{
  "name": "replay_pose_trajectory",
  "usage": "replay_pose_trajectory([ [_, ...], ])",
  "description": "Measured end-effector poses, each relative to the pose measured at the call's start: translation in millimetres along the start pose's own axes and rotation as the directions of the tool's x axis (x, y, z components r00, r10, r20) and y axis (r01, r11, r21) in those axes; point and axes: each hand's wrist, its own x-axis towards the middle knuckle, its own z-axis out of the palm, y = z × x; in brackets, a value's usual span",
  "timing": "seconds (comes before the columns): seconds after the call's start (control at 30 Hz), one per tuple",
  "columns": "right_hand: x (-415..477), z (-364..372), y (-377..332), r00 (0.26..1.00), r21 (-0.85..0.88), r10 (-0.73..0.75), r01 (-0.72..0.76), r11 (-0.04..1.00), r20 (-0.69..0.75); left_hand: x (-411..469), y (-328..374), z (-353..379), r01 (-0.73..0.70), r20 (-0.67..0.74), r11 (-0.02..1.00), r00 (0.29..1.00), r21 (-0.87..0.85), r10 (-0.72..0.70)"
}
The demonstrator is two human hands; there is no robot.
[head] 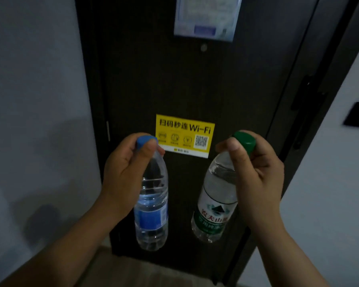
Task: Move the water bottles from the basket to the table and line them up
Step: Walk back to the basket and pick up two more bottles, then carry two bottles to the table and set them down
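Observation:
My left hand (124, 170) grips a clear water bottle with a blue cap and blue label (152, 214) by its neck, so the bottle hangs upright in the air. My right hand (255, 172) grips the neck of a second clear bottle with a green cap and green-and-white label (212, 212), which hangs tilted with its base swung to the left. The two bottles hang side by side, apart from each other. Neither the basket nor the table is in view.
A dark door (195, 90) stands straight ahead with a yellow Wi-Fi sticker (184, 129) and a pale notice (205, 17) on it. Its handle (307, 94) is at the right. White walls flank the door. A strip of wooden floor (133, 270) shows below.

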Motion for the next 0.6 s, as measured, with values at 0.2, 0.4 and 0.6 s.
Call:
replay_pose_trajectory([
  [0.2, 32.8, 14.2, -55.3, 0.997, 0.124, -0.007, -0.002, 0.992, 0.072, 15.7, 69.3, -25.8, -0.104, -0.041, 0.993, 0.994, 0.056, 0.106],
  [0.4, 61.4, 34.0, -72.9, 0.974, 0.298, 0.02, -0.089, 0.95, 0.226, 24.0, 108.4, -34.6, -0.146, -0.147, 0.978, 0.975, 0.149, 0.168],
  [0.6, 86.5, 56.6, -63.6, 0.908, 0.419, -0.05, -0.143, 0.897, 0.417, 21.5, 122.2, -31.9, -0.109, -0.274, 0.955, 0.943, 0.277, 0.188],
])
